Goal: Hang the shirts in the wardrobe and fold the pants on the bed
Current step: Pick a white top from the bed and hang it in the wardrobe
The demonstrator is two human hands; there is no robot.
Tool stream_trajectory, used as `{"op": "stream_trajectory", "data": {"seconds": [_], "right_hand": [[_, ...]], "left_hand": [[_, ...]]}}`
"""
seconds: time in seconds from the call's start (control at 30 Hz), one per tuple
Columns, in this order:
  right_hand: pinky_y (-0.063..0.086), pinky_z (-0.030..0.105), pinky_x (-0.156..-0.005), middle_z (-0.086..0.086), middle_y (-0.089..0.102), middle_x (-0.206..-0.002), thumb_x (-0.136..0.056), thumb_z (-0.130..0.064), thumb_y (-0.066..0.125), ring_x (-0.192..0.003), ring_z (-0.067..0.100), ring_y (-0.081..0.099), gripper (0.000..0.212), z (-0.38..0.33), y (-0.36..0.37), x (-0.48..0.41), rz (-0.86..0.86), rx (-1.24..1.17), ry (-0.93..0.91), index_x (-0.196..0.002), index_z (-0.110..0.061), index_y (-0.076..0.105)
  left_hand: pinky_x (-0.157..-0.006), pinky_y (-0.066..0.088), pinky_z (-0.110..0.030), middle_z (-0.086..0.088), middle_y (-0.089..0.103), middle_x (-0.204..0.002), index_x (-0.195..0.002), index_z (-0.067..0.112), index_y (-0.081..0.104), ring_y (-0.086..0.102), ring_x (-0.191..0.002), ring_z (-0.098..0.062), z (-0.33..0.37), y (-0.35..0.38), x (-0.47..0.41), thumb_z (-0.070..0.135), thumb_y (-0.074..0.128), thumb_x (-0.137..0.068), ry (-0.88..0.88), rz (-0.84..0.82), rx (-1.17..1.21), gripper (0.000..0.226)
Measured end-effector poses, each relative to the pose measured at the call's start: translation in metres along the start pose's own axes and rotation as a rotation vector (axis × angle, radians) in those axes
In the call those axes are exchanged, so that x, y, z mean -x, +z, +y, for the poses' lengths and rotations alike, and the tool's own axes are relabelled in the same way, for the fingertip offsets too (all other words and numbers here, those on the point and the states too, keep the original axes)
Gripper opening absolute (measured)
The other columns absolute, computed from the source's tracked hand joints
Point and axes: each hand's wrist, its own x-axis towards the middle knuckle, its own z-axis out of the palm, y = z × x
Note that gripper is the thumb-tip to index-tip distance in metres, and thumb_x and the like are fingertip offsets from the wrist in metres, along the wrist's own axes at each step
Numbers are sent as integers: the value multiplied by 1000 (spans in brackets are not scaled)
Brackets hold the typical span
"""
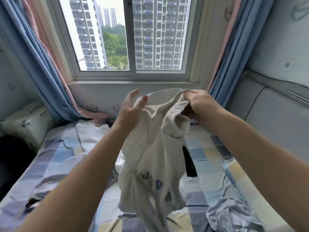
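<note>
My right hand (199,104) pinches the top edge of the cream shirt (150,156), which hangs at centre over the bed (55,158). My left hand (132,108) is spread open at ten o'clock of the collar, fingers touching the cloth but clamping nothing. With one pinch carrying it all, I judge the shirt could slip or twist and land on the crumpled blue garment (232,215) at five o'clock. The window wall stands near at twelve; open room lies toward me, over the bed.

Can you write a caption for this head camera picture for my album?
Right hand pinches a cream shirt up over the checked bed; open left hand reaches in.
</note>
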Motion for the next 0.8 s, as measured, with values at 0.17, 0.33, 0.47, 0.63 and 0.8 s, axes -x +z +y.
{"op": "stream_trajectory", "data": {"seconds": [0.17,0.33,0.47,0.63,0.8], "right_hand": [[63,48,-61,26,71,-78,-109,-16,40,-67,36,73,23,9,14,-6,5,-224,123,-103,-1,56],[60,41,-55,27,73,-81,-109,-20,36,-71,36,75,28,15,24,-13,-67,-363,182,-116,3,51],[62,44,-77,25,74,-101,-109,-19,35,-94,36,74,35,20,18,-21,-71,-343,155,-126,7,53],[58,41,-84,11,70,-116,-101,-23,57,-105,20,68,11,79,-3,4,-60,-46,10,-105,-15,63],[54,25,-89,-10,62,-119,-77,-48,75,-108,3,61,55,216,9,83,-121,281,33,-123,-34,50]], "left_hand": [[-101,45,-17,17,60,-133,-140,37,45,55,-125,3,-34,44,79,73,75,-66,46,-106,127,87],[-90,52,-28,5,68,-116,-130,18,57,63,-113,-14,-75,57,79,19,80,-85,-126,-99,14,51],[-66,53,-18,15,73,-80,-92,20,72,67,-81,-5,-73,52,71,31,64,-92,-224,-100,108,14],[-86,61,-45,-8,77,-98,-91,15,74,73,-97,-24,-52,56,77,34,64,-85,-323,26,283,22],[-92,57,-54,-23,70,-111,-98,8,68,70,-105,-36,-43,61,83,34,62,-99,-509,125,467,26]]}}
